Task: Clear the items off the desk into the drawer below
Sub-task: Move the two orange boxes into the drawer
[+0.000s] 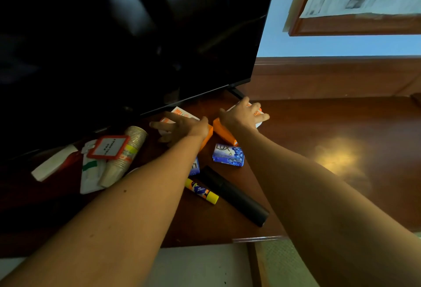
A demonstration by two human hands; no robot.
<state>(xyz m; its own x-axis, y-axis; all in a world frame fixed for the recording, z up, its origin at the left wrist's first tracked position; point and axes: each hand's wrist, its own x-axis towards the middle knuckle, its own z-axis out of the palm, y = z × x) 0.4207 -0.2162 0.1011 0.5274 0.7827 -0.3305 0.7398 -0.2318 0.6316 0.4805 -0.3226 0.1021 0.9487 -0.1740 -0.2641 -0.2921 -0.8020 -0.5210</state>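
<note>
Two orange-and-white boxes lie on the dark wooden desk (330,127), just below the TV's lower edge. My left hand (182,127) lies over the left orange box (206,138), fingers across its top and thumb down its near side. My right hand (245,115) covers the right orange box (224,132), fingertips bent over its far edge. Nearer me lie a blue Lux soap (228,155), a second blue soap (195,167) half hidden by my left forearm, a yellow glue stick (201,191) and a black remote (232,197). No drawer is in view.
A big black TV (136,36) overhangs the desk's back left. A sleeve of paper cups (124,156), a red-framed tag (109,147) and white packets (91,172) lie at the left. A framed picture (355,24) hangs on the wall. The desk's front edge (257,238) is close.
</note>
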